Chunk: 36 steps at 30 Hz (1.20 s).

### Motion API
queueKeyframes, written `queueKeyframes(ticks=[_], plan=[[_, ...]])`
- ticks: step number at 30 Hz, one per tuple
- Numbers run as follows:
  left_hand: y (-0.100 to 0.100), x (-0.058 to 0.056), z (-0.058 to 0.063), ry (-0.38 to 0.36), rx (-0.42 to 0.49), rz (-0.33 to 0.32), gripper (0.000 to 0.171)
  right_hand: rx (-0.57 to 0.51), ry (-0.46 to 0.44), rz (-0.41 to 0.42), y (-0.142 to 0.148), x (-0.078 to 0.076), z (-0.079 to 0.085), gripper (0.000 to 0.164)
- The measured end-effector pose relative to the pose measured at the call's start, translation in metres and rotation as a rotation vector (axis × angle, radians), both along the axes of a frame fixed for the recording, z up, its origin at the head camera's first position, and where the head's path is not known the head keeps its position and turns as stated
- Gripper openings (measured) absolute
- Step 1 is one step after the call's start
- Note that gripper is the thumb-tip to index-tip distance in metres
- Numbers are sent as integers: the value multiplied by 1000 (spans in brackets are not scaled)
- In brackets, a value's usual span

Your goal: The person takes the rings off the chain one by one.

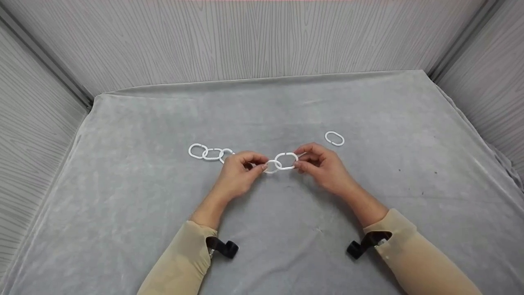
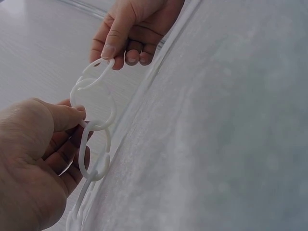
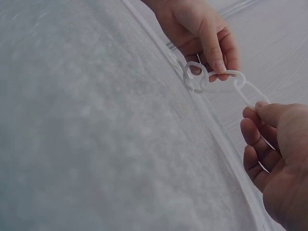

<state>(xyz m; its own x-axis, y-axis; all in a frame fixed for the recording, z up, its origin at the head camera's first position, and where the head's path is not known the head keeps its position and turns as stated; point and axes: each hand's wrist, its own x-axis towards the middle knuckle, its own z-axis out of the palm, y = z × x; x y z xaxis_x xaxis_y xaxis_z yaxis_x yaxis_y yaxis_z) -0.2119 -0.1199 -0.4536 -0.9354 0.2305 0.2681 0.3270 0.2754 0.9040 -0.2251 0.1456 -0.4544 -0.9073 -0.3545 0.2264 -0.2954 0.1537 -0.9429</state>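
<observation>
A chain of white plastic oval links [image 1: 213,159] stretches across the grey cloth in the head view, its left end lying on it. My left hand [image 1: 240,174] pinches one link [image 1: 270,172] of the chain between thumb and fingers. Hooked through that one is the end link [image 1: 285,169], which has a small gap in its upper side. By its right end, my right hand [image 1: 325,168] pinches this end link. Both wrist views show the held links raised between the two hands. The left fingers partly hide the chain's middle.
A single loose white link [image 1: 338,144] lies on the cloth beyond my right hand. Grey cloth [image 1: 262,233] covers the table. Panels with a wood-grain pattern [image 1: 262,41] stand behind and at both sides. A black strap device [image 1: 229,248] sits on each wrist.
</observation>
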Motion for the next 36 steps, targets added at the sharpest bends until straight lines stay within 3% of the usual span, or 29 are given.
queueKeyframes(ticks=[20, 36], plan=[[-1, -1, 1, -17, 24, -23, 9, 95, -63, 136, 2, -1, -1, 26], [-1, -1, 0, -15, 56, -34, 8, 89, -73, 153, 1, 0, -2, 24]])
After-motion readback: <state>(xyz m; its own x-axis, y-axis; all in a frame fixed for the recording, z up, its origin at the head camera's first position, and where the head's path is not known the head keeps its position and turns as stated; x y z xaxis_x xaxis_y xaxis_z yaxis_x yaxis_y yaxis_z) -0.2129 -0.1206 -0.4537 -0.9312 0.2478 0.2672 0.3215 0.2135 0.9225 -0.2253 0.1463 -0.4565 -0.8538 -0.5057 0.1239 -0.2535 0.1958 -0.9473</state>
